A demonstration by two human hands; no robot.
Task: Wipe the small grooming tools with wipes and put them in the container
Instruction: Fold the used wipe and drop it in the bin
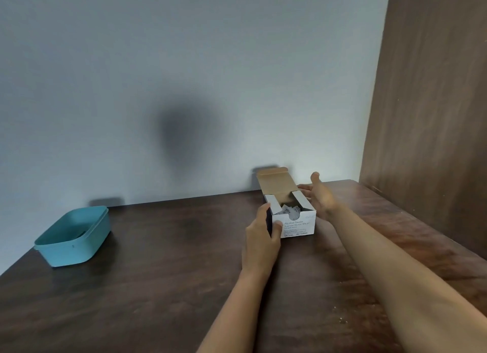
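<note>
A white box of alcohol swabs (296, 222) stands on the dark wooden table (163, 273) at the back right, its brown lid flap raised. Several small swab packets (288, 209) show inside. My left hand (261, 236) grips the box's near left corner, thumb on the front face. My right hand (320, 194) hovers just right of the box, palm facing it and fingers spread, holding nothing. A teal plastic container (72, 235) sits at the table's left, apart from both hands. No grooming tools are visible.
A pale wall (184, 75) runs along the table's far edge. A brown wooden panel (432, 102) rises on the right, close to the box. Small light crumbs (342, 319) lie on the table near my right forearm.
</note>
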